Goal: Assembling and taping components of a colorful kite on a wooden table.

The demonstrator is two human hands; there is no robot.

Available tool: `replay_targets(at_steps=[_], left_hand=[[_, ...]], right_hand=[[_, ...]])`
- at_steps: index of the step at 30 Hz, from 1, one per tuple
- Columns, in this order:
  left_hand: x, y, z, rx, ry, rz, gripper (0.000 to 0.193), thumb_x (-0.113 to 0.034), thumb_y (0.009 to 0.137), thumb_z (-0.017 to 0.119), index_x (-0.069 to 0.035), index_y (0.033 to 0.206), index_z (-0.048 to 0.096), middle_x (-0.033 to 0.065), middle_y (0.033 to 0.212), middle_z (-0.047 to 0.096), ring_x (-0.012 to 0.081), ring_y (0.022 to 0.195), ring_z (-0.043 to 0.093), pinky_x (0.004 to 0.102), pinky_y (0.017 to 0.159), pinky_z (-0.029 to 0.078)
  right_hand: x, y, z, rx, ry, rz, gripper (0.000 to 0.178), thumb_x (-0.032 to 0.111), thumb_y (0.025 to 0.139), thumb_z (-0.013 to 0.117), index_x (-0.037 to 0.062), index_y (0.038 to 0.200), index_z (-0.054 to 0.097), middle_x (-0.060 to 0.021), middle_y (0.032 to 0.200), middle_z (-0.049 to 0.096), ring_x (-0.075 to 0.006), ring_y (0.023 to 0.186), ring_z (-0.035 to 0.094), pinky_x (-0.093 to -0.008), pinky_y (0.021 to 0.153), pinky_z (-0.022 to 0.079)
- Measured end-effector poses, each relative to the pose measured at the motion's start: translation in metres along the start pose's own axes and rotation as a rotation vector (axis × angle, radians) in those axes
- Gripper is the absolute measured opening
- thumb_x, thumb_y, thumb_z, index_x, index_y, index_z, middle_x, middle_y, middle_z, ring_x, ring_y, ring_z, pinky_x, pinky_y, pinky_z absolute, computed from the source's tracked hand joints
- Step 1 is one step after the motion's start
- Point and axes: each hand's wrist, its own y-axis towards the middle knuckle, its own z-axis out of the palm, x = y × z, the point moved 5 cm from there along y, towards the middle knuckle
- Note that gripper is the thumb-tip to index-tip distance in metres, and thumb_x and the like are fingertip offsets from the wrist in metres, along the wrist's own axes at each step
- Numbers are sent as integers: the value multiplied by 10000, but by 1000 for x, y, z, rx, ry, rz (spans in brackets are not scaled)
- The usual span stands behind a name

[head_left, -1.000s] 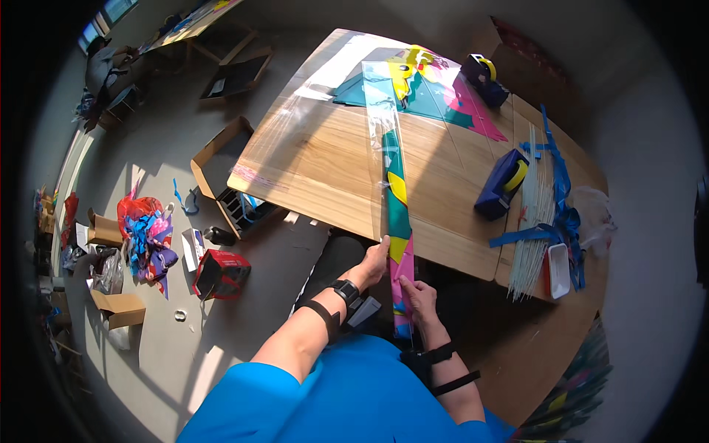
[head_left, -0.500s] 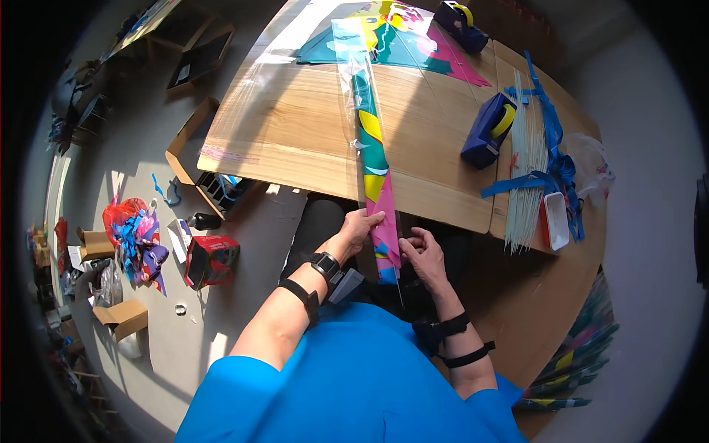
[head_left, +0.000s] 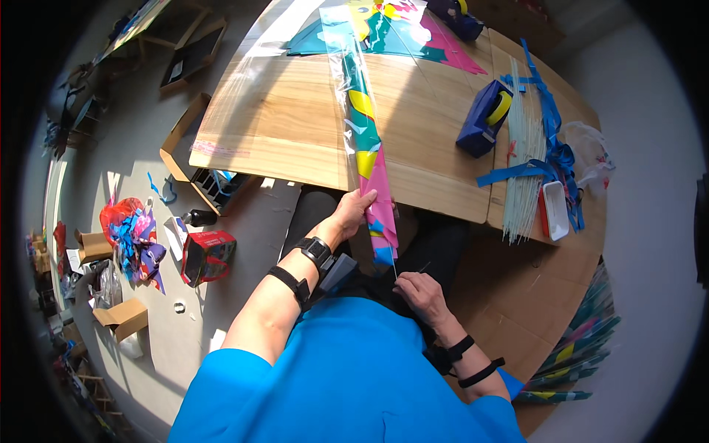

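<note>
A folded kite [head_left: 377, 177] in green, yellow, pink and blue fabric runs from the tabletop down toward my lap. Its far part lies inside a long clear plastic sleeve [head_left: 334, 33]. My left hand [head_left: 354, 213] is wrapped round the kite's near part, just off the table edge. Below the kite's near end, my right hand [head_left: 422, 294] has its fingers pinched on a thin rod [head_left: 394, 269] that sticks out of the fabric. A short dark length shows above the right knuckles; whether it is the same rod I cannot tell.
Spread kites [head_left: 413, 44] lie at the table's far side. On the right are a blue tape dispenser [head_left: 480, 122], a bundle of pale rods [head_left: 523, 170], blue ribbon [head_left: 557, 159] and a white tray [head_left: 555, 210]. Cardboard boxes [head_left: 185, 140] stand on the floor at left.
My right hand has moved down and toward me, from beside the kite's near end to below it, and its fingers have closed on the rod. My left hand keeps its grip on the kite.
</note>
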Motion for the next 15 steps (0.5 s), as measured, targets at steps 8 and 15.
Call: replay_targets(at_steps=[8,15], left_hand=[[12,-16,10,55,66,-54,326,-241,1025,434,6,1196,559,105,1115,664,220,1005,653,393,895,530],[-3,-30,17,173,-2,-89,491,-378,1041,336,18,1251,538,136,1173,635,227,1100,615,384,966,482]], right_hand=[[-9,24,-7,-120,-68,128,274,87,694,767,52,883,571,-77,919,624,-233,807,625,-338,689,481],[-17,29,2,-120,-95,155,262,97,702,761,61,856,552,-73,922,612,-238,812,616,-346,686,470]])
